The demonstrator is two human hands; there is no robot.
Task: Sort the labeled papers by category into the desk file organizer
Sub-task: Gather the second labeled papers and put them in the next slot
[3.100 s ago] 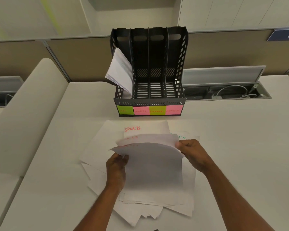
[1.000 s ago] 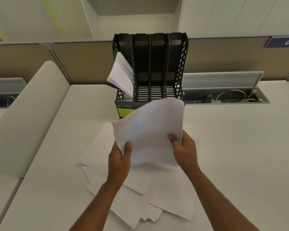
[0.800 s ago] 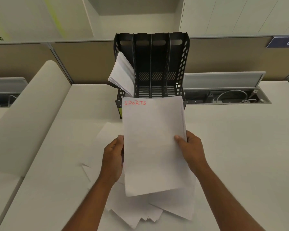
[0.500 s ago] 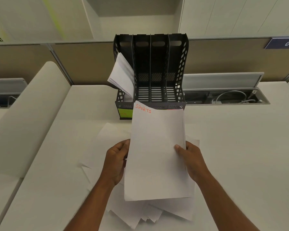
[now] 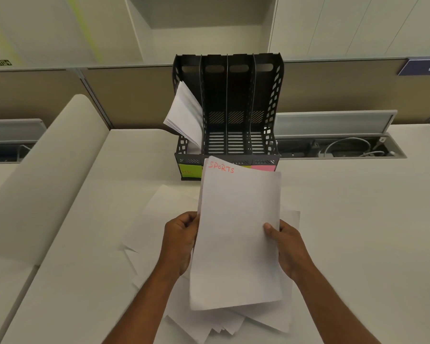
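A white sheet marked SPORTS in red [image 5: 237, 232] is held upright above the desk, my left hand [image 5: 180, 240] gripping its left edge and my right hand [image 5: 284, 247] its right edge. More sheets seem stacked behind it. A loose pile of white papers [image 5: 159, 219] lies on the desk beneath. The black file organizer [image 5: 271, 103] stands at the back with several slots. Its leftmost slot holds leaning papers [image 5: 184, 112]. Green [image 5: 189, 170] and pink [image 5: 263, 168] sticky labels show on its front; the held sheet hides the middle ones.
A beige partition wall [image 5: 124, 98] runs behind the organizer. To its right an open cable tray [image 5: 340, 147] with wires is sunk into the desk. A raised white ledge [image 5: 47, 170] slopes along the left side.
The papers were lifted off the pile with both hands and turned upright so the SPORTS label faces me. In the last half second the sheet barely moved.
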